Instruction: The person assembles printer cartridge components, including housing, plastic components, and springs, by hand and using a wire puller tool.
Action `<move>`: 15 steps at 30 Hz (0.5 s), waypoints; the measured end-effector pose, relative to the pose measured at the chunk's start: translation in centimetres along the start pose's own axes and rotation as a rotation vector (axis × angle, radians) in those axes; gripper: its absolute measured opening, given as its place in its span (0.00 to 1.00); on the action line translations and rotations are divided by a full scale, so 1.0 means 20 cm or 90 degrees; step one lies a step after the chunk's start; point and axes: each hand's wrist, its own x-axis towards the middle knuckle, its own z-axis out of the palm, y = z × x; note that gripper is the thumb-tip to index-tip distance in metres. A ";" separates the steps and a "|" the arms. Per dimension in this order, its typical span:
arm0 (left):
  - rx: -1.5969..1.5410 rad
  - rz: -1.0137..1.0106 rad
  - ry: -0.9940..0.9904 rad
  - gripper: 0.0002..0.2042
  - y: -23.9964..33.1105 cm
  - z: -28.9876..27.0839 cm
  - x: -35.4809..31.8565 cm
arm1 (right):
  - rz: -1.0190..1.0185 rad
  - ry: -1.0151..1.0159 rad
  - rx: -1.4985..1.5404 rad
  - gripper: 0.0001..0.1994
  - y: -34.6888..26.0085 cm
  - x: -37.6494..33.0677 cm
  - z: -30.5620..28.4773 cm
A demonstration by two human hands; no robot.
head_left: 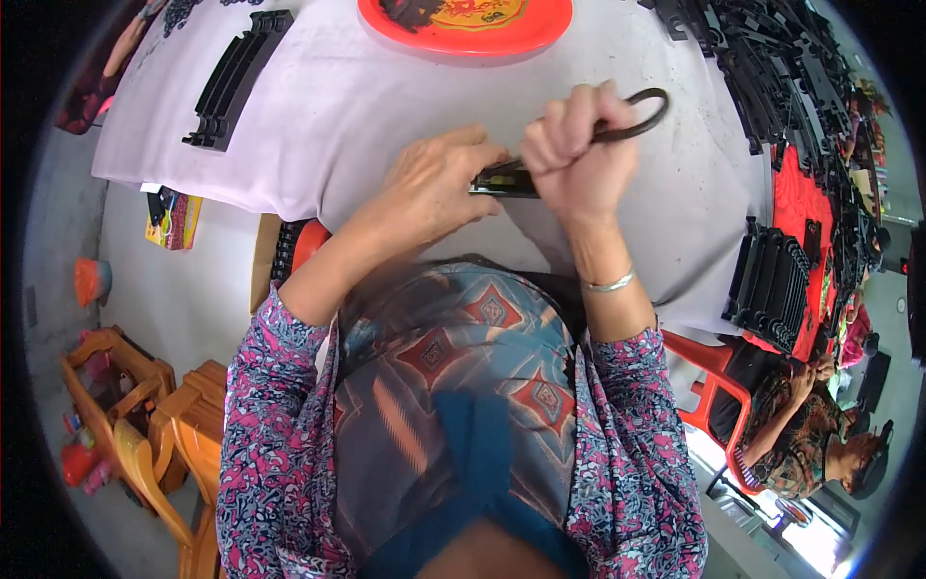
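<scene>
Left hand grips black strip at table near edge; right hand clenched on scissors. Keep strip steady, cut close.

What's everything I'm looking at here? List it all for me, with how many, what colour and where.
black plastic strip: one, black, held between both hands at the table edge
scissors: one pair, dark loop handles, in the right hand
table cover: one, pale lilac, across the top
tray: one, red-orange, top centre
stack of black strips: one stack, black, upper left on the table
pile of black strips: many, black, upper right
rack of black strips: one bundle, black, right edge
wooden chairs: at least two, orange-brown, lower left
another person: one, seated, lower right
bracelet: one, silver, right wrist
left hand: steadies the strip
right hand: grips the scissors
</scene>
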 end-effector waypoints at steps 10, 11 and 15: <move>0.014 -0.022 -0.028 0.23 -0.04 -0.12 -0.05 | -0.014 0.167 -0.291 0.21 -0.43 -0.04 -0.08; 0.016 -0.021 -0.026 0.23 -0.05 -0.12 -0.06 | 0.030 0.262 -0.440 0.20 -0.44 -0.04 -0.08; 0.010 -0.037 -0.067 0.18 -0.06 -0.12 -0.06 | 0.085 0.340 -0.815 0.15 -0.35 -0.03 -0.29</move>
